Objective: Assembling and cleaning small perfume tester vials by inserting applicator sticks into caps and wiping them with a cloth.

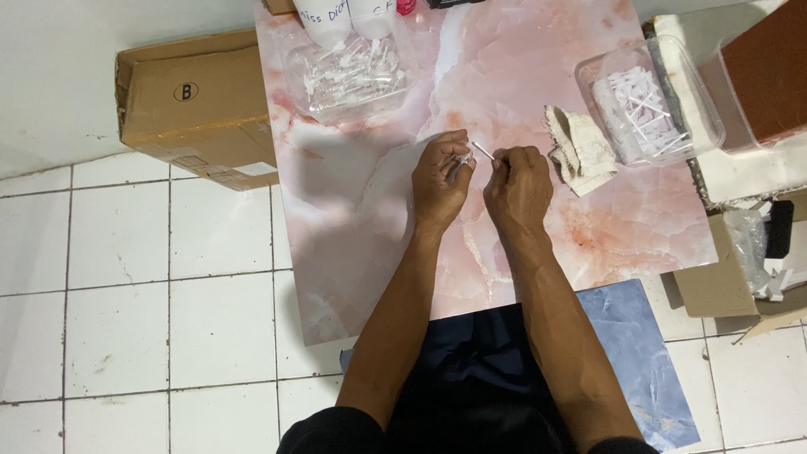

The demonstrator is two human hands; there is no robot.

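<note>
A thin white stick [482, 151] is pinched at the fingertips of the right hand [517, 185] and angled toward a small clear plastic piece [461, 160] held in the closed grip of the left hand [441, 181]; the two parts meet, or nearly meet, just above the middle of the pink marbled tabletop [378, 219]. Whether the stick has entered the clear piece cannot be told at this size. Both hands hover close together, fingers curled tight, neither grip open.

Judging by how things lie, the work looks to be mid-run: a clear tub [353, 71] at the far left of the tabletop holds a heap of small transparent pieces, and a second clear tub [647, 105] at the far right is well stocked with white sticks, so plenty of stock appears left. No separate pile of joined pieces can be made out with certainty.

A crumpled beige cloth [580, 147] lies just beside the right-hand tub. Two white bottles [332, 21] stand at the far edge behind the left tub. A brown cardboard box [197, 105] sits on the white tiled floor [126, 277] to the left, and another open carton [744, 273] with packaging is at the right.
</note>
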